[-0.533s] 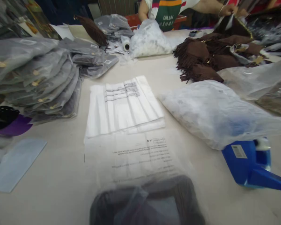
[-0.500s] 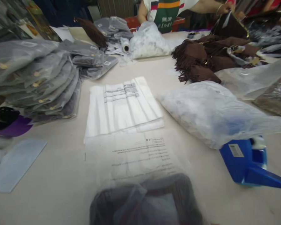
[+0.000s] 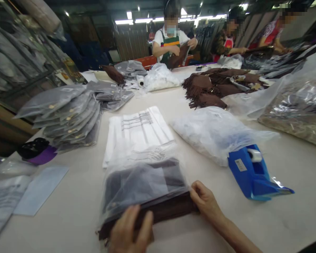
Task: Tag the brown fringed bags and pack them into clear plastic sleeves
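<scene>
A dark brown bag (image 3: pixel 171 210) lies partly inside a clear plastic bag (image 3: pixel 144 186) at the near middle of the table, its near strip outside the plastic. A pale sheet shows through the film. My left hand (image 3: pixel 131 232), slightly blurred, rests over the near left part of the brown bag with fingers apart. At the right corner, where the plastic's mouth meets the brown bag, the fingers of my right hand (image 3: pixel 204 198) are closed on the plastic's edge. Just beyond lies a stack of white printed plastic bags (image 3: pixel 139 128), partly under the clear one.
Grey wrapped packages (image 3: pixel 71 116) are piled at left, near a purple-and-black object (image 3: pixel 40 151) and a pale sheet (image 3: pixel 40 189). On the right are a filled white plastic bag (image 3: pixel 208 131), a blue tape dispenser (image 3: pixel 250 172) and brown fringed bags (image 3: pixel 213 84). Co-workers stand across the table.
The view has tilted up. Both my hands have come into view at the brown bag, whose near edge now shows outside the plastic. The co-worker opposite now holds a brown bag in front.
</scene>
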A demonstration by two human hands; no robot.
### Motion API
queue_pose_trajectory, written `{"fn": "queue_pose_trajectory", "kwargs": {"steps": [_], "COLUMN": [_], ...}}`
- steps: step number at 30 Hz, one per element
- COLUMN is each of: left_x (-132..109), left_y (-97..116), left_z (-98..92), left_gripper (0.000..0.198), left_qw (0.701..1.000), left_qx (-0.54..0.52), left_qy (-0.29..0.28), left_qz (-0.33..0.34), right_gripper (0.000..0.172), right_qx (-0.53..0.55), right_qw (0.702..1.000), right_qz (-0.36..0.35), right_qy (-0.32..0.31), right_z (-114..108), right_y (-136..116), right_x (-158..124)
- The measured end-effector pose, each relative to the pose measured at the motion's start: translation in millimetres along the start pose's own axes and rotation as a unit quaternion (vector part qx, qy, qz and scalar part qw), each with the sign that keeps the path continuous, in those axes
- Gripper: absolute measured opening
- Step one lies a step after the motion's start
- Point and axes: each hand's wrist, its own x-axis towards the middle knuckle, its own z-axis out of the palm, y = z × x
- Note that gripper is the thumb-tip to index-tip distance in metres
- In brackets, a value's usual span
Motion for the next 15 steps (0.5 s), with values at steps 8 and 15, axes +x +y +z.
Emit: {"fn": "queue_pose_trajectory", "kwargs": {"steps": [8,15], "left_x": [101.1,99.4], "left_y": [67.1,65.8], "left_z": [44.6,36.3], "left_gripper": [0.019,0.03], "left_qw": [0.91,0.915], "left_qx": [-0.099,-0.087], "left_qy": [-0.061,-0.15], "left_qz": [0.398,0.365], "right_gripper": [0.023,0.022], "right_qx": [0.022,0.073], "right_qw": [0.999,0.996], "right_qz": [-0.015,-0.007], "right_qy": [-0.037,-0.049], "right_z": [-10.4,-14.3], "right_y": [-2.8,-0.2], "right_x": [3.5,5.0]}}
